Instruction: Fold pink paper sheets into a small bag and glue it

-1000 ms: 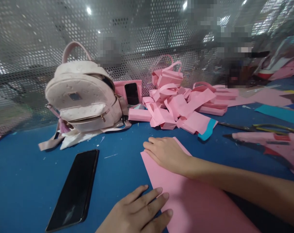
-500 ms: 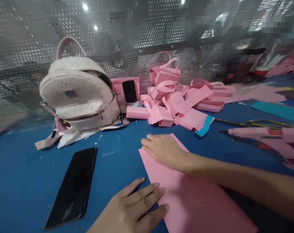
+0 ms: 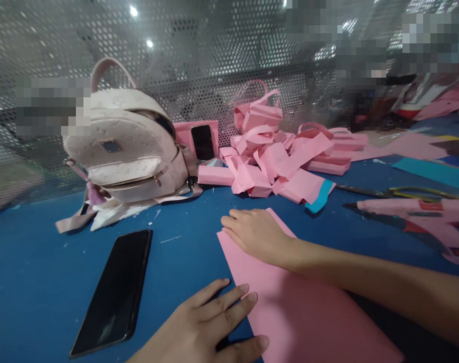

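Observation:
A sheet of pink paper [image 3: 308, 312] lies at an angle on the blue table, its far end narrow and its near part running out of view at the bottom. Across the far end, my right hand [image 3: 254, 234] rests palm down with its fingers laid over the paper; their tips show only in part. My left hand [image 3: 203, 322] is low in the middle, open, fingers spread, with the fingertips over the sheet's left edge. Whether those fingertips press on the paper is hard to see. To the left of this hand lies a black phone [image 3: 114, 292].
A pale backpack [image 3: 127, 146] stands at the back left, a second phone [image 3: 203, 142] propped beside it. Pink paper bags [image 3: 267, 156] are heaped at the back. On the right are a pink glue gun [image 3: 414, 207], scissors [image 3: 381, 192] and a blue strip [image 3: 434, 171].
The fingers of my left hand have spread slightly, the nearest one shifting a little right and down. My right hand and the pink paper look unmoved.

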`<state>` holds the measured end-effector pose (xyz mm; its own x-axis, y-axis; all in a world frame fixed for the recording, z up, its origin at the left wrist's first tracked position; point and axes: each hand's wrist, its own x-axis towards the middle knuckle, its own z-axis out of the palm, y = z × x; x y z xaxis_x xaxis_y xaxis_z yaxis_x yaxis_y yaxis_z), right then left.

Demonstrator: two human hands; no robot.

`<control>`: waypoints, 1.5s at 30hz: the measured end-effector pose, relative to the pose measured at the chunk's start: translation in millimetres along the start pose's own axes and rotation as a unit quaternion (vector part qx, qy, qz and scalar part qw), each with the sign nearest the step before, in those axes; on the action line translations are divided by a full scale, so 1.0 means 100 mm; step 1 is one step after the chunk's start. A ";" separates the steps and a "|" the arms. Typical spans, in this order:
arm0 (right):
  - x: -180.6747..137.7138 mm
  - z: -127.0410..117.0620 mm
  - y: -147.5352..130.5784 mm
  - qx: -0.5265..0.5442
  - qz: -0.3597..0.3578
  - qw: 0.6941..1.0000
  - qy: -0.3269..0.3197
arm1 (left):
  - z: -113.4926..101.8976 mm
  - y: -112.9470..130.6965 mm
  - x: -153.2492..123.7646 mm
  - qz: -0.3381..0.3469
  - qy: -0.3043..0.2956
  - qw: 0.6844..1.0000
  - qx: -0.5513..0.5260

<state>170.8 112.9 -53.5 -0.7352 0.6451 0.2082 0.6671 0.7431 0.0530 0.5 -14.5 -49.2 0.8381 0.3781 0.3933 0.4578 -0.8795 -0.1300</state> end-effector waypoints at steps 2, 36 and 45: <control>0.00 -0.01 0.00 -0.001 0.001 1.000 -0.001 | 0.00 0.00 -0.01 0.000 0.002 1.000 -0.004; 0.01 -0.04 0.01 0.015 0.000 1.000 -0.016 | 0.02 0.00 -0.02 -0.020 0.022 0.999 -0.016; 0.00 -0.01 0.01 0.001 -0.005 1.000 -0.008 | 0.03 -0.01 -0.04 -0.017 0.012 1.000 -0.020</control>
<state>171.7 113.9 -52.3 -0.7430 0.6409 0.1928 0.6601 0.7493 0.0531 -2.8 -14.9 -53.2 0.8146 0.4011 0.4191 0.4732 -0.8773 -0.0801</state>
